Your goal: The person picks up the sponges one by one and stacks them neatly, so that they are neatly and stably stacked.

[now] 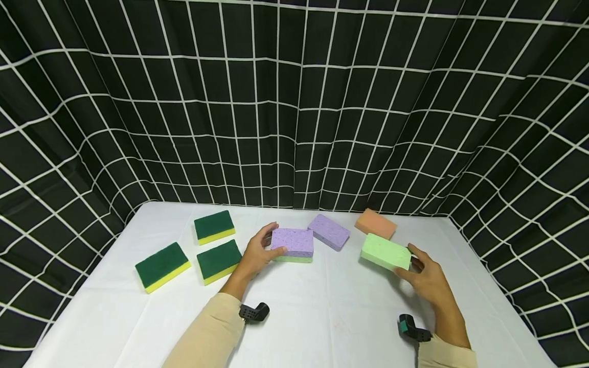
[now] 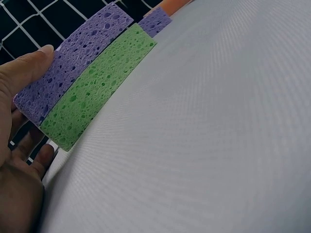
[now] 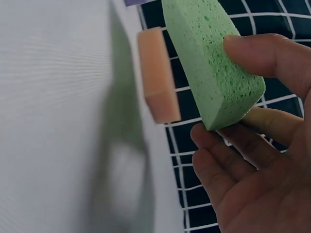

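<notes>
Near the middle of the table, my left hand (image 1: 258, 251) grips a purple sponge (image 1: 292, 242) by its left end. Directly under it lies a green sponge (image 2: 99, 87), and the two are stacked flush in the left wrist view. My right hand (image 1: 425, 273) pinches another green sponge (image 1: 385, 251) by its right end, thumb on the near side. That sponge is held up off the table, tilted, with a shadow below it. Behind it an orange sponge (image 1: 375, 223) lies on the cloth. A second purple sponge (image 1: 329, 232) rests just behind and right of the stack.
Left of the stack lie three dark green and yellow scouring sponges: one at the back (image 1: 214, 225), one nearer my left wrist (image 1: 220, 259), one farthest left (image 1: 162, 266). A white cloth (image 1: 322, 317) covers the table. Black curtains with a white grid (image 1: 285, 102) surround it.
</notes>
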Demonstrator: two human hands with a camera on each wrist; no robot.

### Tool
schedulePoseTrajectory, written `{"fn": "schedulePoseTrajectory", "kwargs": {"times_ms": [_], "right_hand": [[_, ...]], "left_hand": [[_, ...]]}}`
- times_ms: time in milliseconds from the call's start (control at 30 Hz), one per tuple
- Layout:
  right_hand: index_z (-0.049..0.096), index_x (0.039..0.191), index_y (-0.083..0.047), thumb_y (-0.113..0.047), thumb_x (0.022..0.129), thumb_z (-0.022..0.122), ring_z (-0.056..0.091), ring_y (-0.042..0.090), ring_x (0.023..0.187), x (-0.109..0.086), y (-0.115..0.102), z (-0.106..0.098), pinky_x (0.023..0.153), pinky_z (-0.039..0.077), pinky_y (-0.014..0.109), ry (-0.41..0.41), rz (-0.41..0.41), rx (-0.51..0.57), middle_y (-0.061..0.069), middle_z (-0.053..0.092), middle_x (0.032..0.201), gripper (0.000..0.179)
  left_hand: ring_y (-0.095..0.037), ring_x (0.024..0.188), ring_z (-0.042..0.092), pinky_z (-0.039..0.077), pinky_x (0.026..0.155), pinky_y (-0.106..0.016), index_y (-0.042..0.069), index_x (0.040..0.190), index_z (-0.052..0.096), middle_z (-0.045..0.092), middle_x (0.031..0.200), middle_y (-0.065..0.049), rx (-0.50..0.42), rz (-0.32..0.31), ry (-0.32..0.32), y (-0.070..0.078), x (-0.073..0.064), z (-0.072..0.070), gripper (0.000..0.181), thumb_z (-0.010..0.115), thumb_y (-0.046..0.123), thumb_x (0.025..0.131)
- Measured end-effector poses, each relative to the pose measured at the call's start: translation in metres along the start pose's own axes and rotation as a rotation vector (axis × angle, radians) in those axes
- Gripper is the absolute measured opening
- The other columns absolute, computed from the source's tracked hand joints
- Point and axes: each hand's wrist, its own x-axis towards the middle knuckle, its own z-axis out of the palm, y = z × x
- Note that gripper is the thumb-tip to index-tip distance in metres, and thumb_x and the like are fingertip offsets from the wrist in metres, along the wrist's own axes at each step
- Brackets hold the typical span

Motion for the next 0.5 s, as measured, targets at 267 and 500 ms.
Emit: {"fn": "schedulePoseTrajectory", "kwargs": {"times_ms": [267,500], "right_hand": [[0.026,0.15,0.004,-0.017,0.084,0.076,0.041,0.047,0.126,-0.006,-0.015,-0.01,0.098,0.04,0.042,0.068,-0.093,-0.016,0.031,0.038,0.141,0.084],[0.027,0.149,0.004,-0.014,0.084,0.077,0.041,0.046,0.126,-0.011,-0.028,-0.014,0.095,0.041,0.021,0.107,-0.166,-0.018,0.028,0.037,0.142,0.084]], "left_hand": [[-0.038,0.115,0.049,0.04,0.097,-0.048,-0.004,0.143,0.039,0.045,0.139,-0.022,0.016,0.006,0.049,-0.027,0.006,0.001,0.075,0.077,-0.001,0.079],[-0.032,0.112,0.052,0.042,0.096,-0.044,-0.001,0.143,0.042,0.049,0.136,-0.015,0.042,0.003,0.075,-0.029,0.007,0.002,0.075,0.079,0.001,0.078]]}}
